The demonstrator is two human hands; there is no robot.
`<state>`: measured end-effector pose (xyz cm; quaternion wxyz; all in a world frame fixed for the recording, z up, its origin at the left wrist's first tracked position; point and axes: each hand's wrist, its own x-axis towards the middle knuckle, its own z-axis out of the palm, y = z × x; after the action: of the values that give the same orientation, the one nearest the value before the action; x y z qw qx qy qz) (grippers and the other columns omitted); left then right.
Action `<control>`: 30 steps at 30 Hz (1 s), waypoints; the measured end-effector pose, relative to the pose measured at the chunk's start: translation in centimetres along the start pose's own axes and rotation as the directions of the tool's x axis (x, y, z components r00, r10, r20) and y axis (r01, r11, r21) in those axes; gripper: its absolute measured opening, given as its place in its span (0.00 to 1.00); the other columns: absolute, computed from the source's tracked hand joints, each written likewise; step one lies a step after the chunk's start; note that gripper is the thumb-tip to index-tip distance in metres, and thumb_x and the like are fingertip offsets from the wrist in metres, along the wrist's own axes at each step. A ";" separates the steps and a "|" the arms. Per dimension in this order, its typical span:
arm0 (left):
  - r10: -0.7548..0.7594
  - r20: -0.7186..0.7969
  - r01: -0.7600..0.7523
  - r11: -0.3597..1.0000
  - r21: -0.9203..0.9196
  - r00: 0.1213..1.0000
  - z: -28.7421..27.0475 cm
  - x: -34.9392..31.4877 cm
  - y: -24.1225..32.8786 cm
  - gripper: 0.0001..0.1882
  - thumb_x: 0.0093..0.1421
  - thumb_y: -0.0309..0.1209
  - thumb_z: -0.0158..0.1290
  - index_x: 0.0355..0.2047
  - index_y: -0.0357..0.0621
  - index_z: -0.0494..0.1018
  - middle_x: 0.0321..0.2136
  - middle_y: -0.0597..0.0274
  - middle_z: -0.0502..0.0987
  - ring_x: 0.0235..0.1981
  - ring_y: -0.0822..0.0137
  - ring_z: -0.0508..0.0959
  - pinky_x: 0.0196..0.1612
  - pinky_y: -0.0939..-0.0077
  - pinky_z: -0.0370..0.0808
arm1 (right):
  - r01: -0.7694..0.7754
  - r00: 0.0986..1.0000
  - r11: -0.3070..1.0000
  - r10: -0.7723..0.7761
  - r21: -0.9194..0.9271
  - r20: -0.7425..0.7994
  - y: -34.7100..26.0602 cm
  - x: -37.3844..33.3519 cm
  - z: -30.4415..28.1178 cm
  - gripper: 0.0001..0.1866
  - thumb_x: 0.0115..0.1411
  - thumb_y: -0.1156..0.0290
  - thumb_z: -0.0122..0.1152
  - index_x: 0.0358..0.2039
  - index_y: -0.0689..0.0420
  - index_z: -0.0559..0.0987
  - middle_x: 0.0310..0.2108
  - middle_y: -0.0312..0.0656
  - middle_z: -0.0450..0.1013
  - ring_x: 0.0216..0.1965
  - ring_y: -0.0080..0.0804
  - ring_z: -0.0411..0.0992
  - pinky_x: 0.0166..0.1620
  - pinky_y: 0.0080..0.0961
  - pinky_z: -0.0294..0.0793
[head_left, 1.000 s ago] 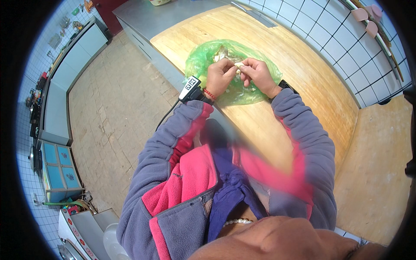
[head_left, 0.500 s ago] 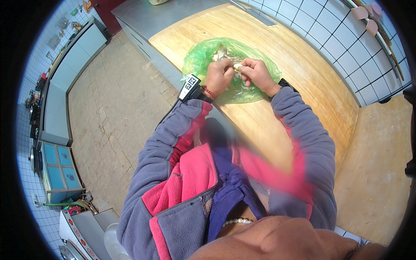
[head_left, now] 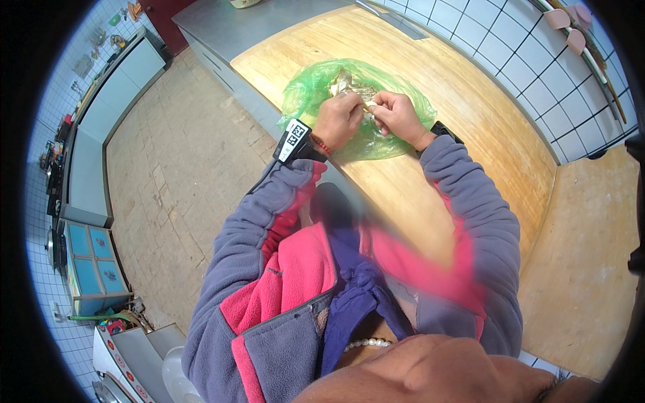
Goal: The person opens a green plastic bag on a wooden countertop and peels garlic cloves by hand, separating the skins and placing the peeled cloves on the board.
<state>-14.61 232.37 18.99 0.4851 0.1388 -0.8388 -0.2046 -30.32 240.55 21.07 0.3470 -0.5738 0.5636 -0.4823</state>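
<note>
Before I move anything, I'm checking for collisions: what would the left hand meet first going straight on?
Probably the small pale piece, then the right hand, though depth is unclear.

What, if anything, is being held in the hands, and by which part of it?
A small whitish piece, probably a garlic clove: the right hand pinches its right side; whether the left hand also grips it is hidden.

From the person's head (head_left: 437,373), the wide fisheye view looked down past the chest (head_left: 285,275), fairly near, at left hand (head_left: 336,121), right hand (head_left: 402,115) and bench (head_left: 463,107).
</note>
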 end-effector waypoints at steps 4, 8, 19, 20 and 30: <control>-0.023 0.011 0.023 1.000 -0.002 1.000 0.0 0.1 0.0 0.01 0.51 0.20 0.51 0.26 0.36 0.72 0.19 0.51 0.71 0.21 0.61 0.74 0.25 0.72 0.69 | -0.009 1.000 1.000 0.009 0.019 0.008 -0.1 -0.1 0.0 0.07 0.60 0.70 0.55 0.29 0.61 0.74 0.17 0.33 0.68 0.14 0.15 0.65 0.17 0.13 0.64; -0.214 0.043 0.218 0.951 -0.219 0.976 0.3 0.0 -0.5 0.02 0.52 0.20 0.50 0.26 0.35 0.72 0.17 0.60 0.72 0.19 0.70 0.71 0.23 0.77 0.67 | -0.027 0.999 0.995 0.024 0.099 0.024 -0.1 0.1 -0.1 0.08 0.59 0.70 0.56 0.28 0.62 0.74 0.16 0.34 0.69 0.14 0.17 0.66 0.17 0.14 0.65; -0.084 -0.014 0.083 0.995 -0.053 0.996 0.4 -0.2 -0.2 0.02 0.53 0.22 0.53 0.28 0.38 0.73 0.20 0.54 0.73 0.20 0.64 0.75 0.24 0.72 0.70 | -0.018 1.000 0.997 0.017 0.074 0.004 0.1 0.2 0.0 0.07 0.59 0.71 0.56 0.28 0.62 0.74 0.16 0.34 0.70 0.13 0.17 0.66 0.17 0.15 0.65; -0.048 -0.013 0.048 0.998 -0.028 0.999 0.3 -0.1 -0.1 0.02 0.53 0.22 0.53 0.28 0.38 0.73 0.20 0.52 0.73 0.21 0.60 0.75 0.24 0.70 0.70 | -0.012 1.000 0.999 0.012 0.045 0.001 0.1 0.2 0.0 0.07 0.59 0.71 0.55 0.28 0.61 0.74 0.17 0.34 0.69 0.14 0.16 0.65 0.17 0.14 0.64; 0.037 0.029 -0.041 0.988 0.146 0.999 0.2 0.0 -0.4 0.02 0.51 0.22 0.53 0.27 0.38 0.72 0.21 0.50 0.73 0.22 0.54 0.76 0.26 0.66 0.72 | -0.003 1.000 1.000 0.003 -0.028 0.011 0.4 0.1 0.3 0.07 0.59 0.70 0.56 0.28 0.61 0.73 0.16 0.33 0.68 0.13 0.15 0.65 0.17 0.14 0.64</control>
<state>-14.77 232.02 18.68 0.4662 0.1550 -0.8605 -0.1347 -30.13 240.41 20.64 0.3426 -0.5804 0.5693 -0.4707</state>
